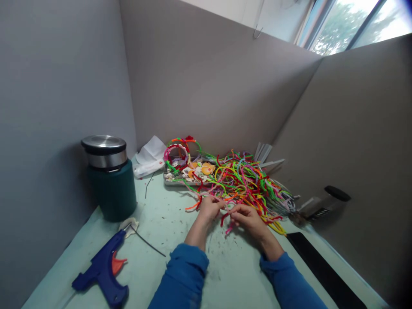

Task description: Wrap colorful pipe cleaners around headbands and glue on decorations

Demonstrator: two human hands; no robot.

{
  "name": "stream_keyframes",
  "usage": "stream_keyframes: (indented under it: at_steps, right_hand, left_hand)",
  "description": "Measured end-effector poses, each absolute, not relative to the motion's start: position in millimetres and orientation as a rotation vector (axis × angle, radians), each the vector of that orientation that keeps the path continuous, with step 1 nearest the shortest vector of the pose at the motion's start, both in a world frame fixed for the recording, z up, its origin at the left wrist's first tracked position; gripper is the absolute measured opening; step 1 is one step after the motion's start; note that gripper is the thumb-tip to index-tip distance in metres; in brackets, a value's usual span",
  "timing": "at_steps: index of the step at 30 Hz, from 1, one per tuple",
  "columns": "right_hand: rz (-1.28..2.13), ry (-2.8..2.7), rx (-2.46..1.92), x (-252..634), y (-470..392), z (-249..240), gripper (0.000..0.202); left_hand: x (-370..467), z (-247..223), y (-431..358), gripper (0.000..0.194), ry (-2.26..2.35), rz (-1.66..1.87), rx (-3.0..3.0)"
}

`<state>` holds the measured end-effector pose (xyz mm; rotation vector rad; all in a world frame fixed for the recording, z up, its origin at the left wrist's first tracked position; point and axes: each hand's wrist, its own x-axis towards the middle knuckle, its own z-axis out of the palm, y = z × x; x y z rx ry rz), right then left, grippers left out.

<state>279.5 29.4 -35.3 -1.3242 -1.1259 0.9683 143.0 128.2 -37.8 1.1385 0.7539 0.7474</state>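
Observation:
My left hand [210, 209] and my right hand [247, 218] are close together over the table, each with its fingers pinched on thin fuzzy pipe cleaners. Pink and dark red ends [224, 219] hang down between the two hands, and a bright pink end [229, 228] shows just below my right fingertips. Behind the hands lies a tangled heap of many-coloured pipe cleaners [247, 176]. An orange end [192, 207] sticks out to the left of my left hand. Where the held strands run into the heap is hard to make out.
A tray [180, 183] holds small pieces and twisted rings [177, 158]. At left stand a green flask [112, 189] and a blue glue gun [104, 268] with its tip on a scrap. A black strip [322, 270] lies at right, near a clear container [325, 206]. Grey partitions surround the table.

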Motion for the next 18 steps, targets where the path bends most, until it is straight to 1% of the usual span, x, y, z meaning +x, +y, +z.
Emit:
stream_keyframes:
  at_steps: [2,6,10,14,18]
  right_hand:
    - [0.940,-1.111,-1.336,280,30,-36,0.026]
    - [0.781,-0.906,-1.320,286,38,-40,0.030]
    - [0.742,-0.810,-1.275,290,39,-39,0.032]
    - [0.794,-0.911,-1.241,288,31,-37,0.026]
    - [0.946,-1.069,-1.220,284,24,-38,0.022]
  left_hand:
    - [140,-37,130,0.025,0.710,0.751,1.100]
    - [137,-35,131,0.030,0.582,0.728,1.141]
    - [138,-36,129,0.035,0.548,0.691,1.181]
    - [141,-41,131,0.034,0.631,0.716,1.164]
    - [142,-42,132,0.031,0.622,0.758,1.174]
